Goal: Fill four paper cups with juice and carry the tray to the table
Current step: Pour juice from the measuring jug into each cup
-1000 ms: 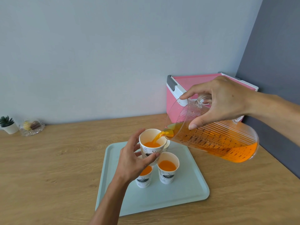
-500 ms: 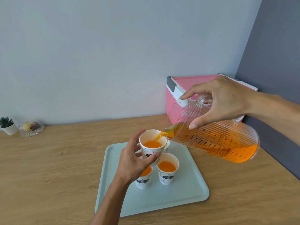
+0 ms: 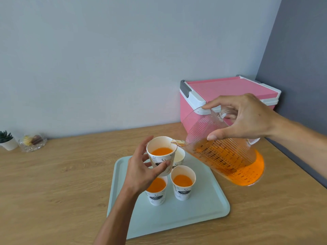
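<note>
A pale green tray lies on the wooden counter. Two paper cups with orange juice stand on it, one at front left partly behind my wrist, one at front right. My left hand holds a third cup above the tray, with juice in it. Behind that cup a fourth cup stands on the tray, its inside white. My right hand grips the handle of a clear ribbed measuring jug of orange juice, tilted with its spout at the held cup's rim.
A pink cooler box with a white rim stands against the wall behind the jug. A small potted plant and a glass dish sit at the far left. A dark grey wall closes the right side.
The stream of juice from the spout has stopped and the jug has tipped back a little. The juice level in the held cup has risen. My left hand keeps its hold.
</note>
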